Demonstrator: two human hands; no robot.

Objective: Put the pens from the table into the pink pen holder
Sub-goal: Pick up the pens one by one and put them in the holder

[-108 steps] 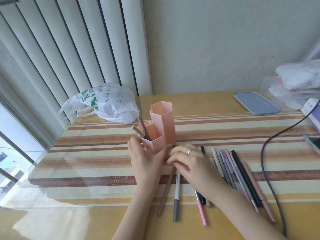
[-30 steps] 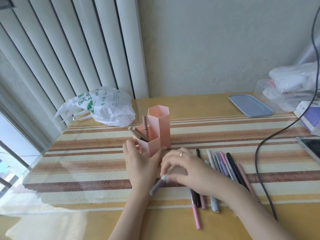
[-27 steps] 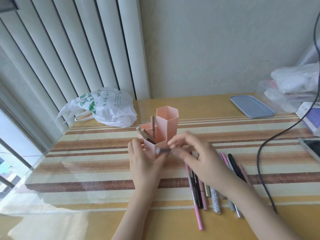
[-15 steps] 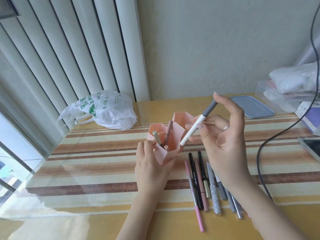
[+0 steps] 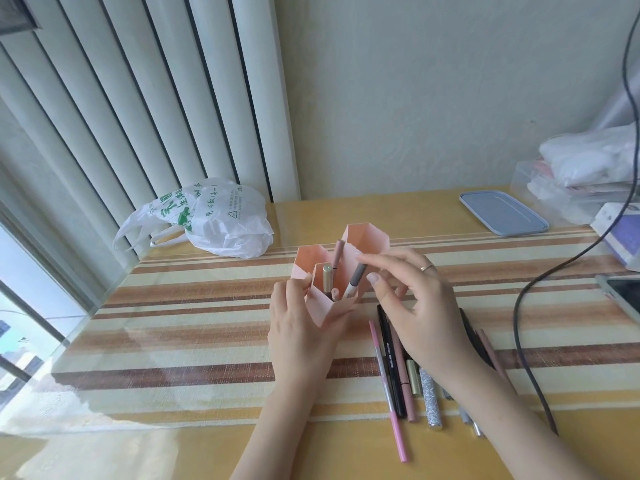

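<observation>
My left hand (image 5: 298,334) grips the front of the pink pen holder (image 5: 365,237) and tilts it toward me. In its front compartments stand a gold-capped pen (image 5: 327,278), a brownish-pink pen (image 5: 337,252) and a white pen with a grey cap (image 5: 354,282). My right hand (image 5: 415,306) hovers just right of the holder with its fingers spread; the index fingertip touches the grey cap and the thumb is off the pen. Several pens lie on the table under and beside that hand, among them a pink pen (image 5: 391,400), a black pen (image 5: 391,362) and a glittery silver pen (image 5: 430,396).
A white plastic bag (image 5: 214,220) lies at the back left by the blinds. A blue lid (image 5: 502,213), a clear box of white items (image 5: 581,174) and a phone (image 5: 623,296) sit at the right. A black cable (image 5: 519,327) loops down past the pens.
My right hand picked the white, grey-capped pen off the table, lifted it and lowered it into the holder's front compartment, then loosened its hold. My left hand tilted the holder toward me.
</observation>
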